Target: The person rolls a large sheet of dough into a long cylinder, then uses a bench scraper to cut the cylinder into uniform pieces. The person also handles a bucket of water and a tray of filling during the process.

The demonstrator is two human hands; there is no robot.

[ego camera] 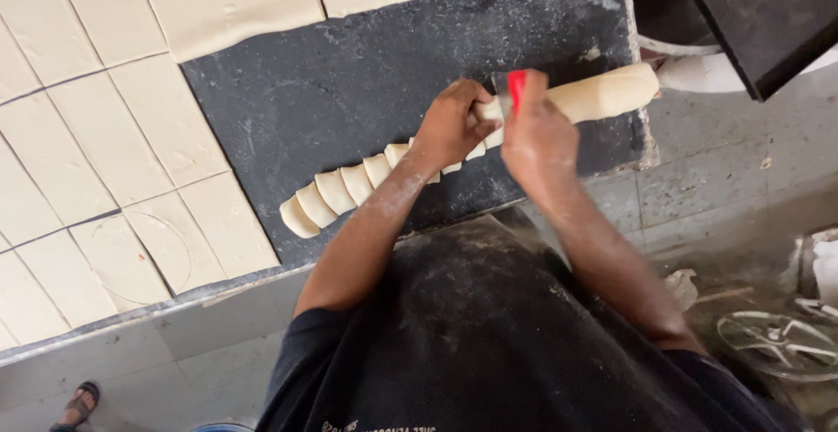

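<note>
Head view, left hand (449, 126) pressing dough log (602, 93), right hand (534, 135) gripping red-handled scraper (515, 88) on it

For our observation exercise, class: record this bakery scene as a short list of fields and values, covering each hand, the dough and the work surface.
Left hand: steadies the dough roll at the cut
Right hand: grips a red-handled cutter pressed on the roll
Cut pieces: slanted slices in a row, leaning on one another
Work surface: dark floured counter
Beside it: flat dough sheet scored into squares
</note>
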